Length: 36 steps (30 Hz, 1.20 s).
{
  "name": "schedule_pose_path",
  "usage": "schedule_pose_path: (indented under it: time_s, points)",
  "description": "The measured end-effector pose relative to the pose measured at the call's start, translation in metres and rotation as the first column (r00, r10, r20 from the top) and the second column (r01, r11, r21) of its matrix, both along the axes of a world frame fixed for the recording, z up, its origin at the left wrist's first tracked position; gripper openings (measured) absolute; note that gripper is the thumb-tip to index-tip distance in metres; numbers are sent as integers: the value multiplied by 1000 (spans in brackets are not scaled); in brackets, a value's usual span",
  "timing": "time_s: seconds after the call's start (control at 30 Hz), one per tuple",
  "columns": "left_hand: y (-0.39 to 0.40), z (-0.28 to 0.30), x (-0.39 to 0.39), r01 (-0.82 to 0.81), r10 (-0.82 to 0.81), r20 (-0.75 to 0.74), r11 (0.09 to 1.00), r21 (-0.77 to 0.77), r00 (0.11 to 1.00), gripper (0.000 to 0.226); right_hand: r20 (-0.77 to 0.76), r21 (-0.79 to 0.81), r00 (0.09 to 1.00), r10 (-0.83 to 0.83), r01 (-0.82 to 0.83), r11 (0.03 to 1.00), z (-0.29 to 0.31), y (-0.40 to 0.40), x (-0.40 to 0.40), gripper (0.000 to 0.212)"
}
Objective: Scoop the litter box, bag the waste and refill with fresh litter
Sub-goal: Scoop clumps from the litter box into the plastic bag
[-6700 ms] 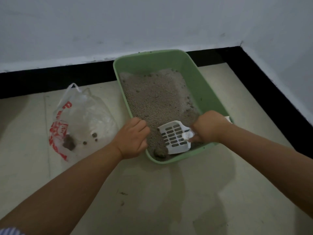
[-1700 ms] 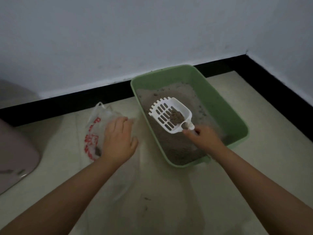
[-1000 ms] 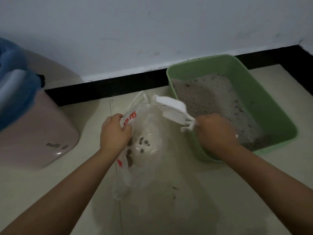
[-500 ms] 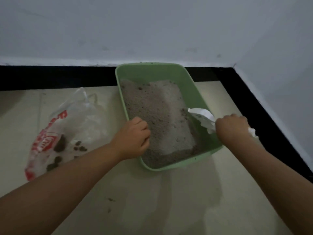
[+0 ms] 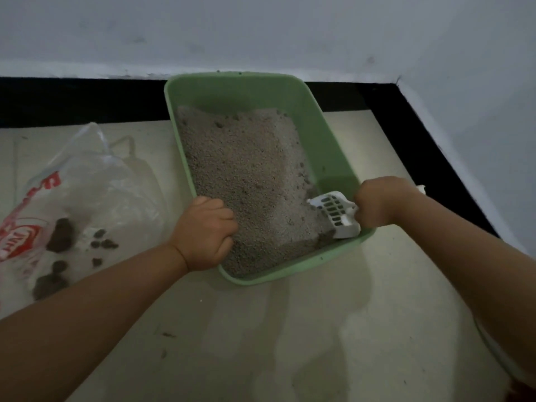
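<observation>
White plastic scoop (image 5: pixel 336 214) sat in our right hand (image 5: pixel 377 203), fist wrapped round its handle, slotted blade lying low in the near right corner of the litter box (image 5: pixel 255 88). Blade pointed left, away from our knuckles, toward the grey litter (image 5: pixel 246 181) banked to the left and far side; the scoop's long axis ran roughly across the box. Our left hand (image 5: pixel 204 233) gripped the near left rim, fingers curled over the edge, apparently steadying it. Right hand was the working one; we judged the next pass would drive the blade leftward under the bank. Bag (image 5: pixel 75 204) lay flat on the floor left of the box, just beside our left hand. Count: one scoop, one box, one bag, roughly seven dark clumps (image 5: pixel 59 237) showing through the plastic.
</observation>
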<state>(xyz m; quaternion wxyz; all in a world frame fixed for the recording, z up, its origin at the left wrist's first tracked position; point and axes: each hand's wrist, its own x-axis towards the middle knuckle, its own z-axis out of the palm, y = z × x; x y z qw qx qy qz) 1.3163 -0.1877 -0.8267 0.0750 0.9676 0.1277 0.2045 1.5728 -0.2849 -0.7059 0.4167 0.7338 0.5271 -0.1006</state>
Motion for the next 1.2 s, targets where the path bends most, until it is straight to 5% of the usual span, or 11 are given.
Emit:
schedule_pose_path:
  time_s: [0.3, 0.47, 0.63, 0.73, 0.83, 0.97, 1.07, 1.2]
  points:
    - [1, -3, 1, 6, -7, 32, 999, 41, 999, 24, -330, 94, 939, -97, 135, 986, -30, 4, 15, 44]
    - [2, -6, 1, 13, -13, 94, 1000, 8, 995, 23, -665, 87, 718, -204, 345, 934, -71, 5, -21, 36]
    - [2, -6, 1, 12, -10, 101, 1000, -17, 995, 23, -783, 103, 589, -200, 439, 892, -90, 10, -31, 21]
    - [1, -8, -1, -4, 6, 76, 1000, -17, 997, 22, -764, 122, 633, -124, 330, 936, -91, 10, -28, 28]
    - [1, -7, -1, -12, 13, 65, 1000, -7, 998, 23, -612, 263, 776, 150, 21, 964, -85, 8, -27, 44]
    - [0, -7, -1, -17, 16, 56, 1000, 2, 998, 22, -394, 246, 851, 346, -266, 932, -75, 9, -28, 18]
    - [1, -7, -2, -21, 21, 48, 1000, 1, 999, 23, -312, 170, 886, 343, -303, 938, -77, 9, -32, 32]
    - [0, -5, -1, -29, 28, 49, 1000, 8, 998, 23, -354, 195, 905, 237, -177, 965, -86, 10, -39, 6]
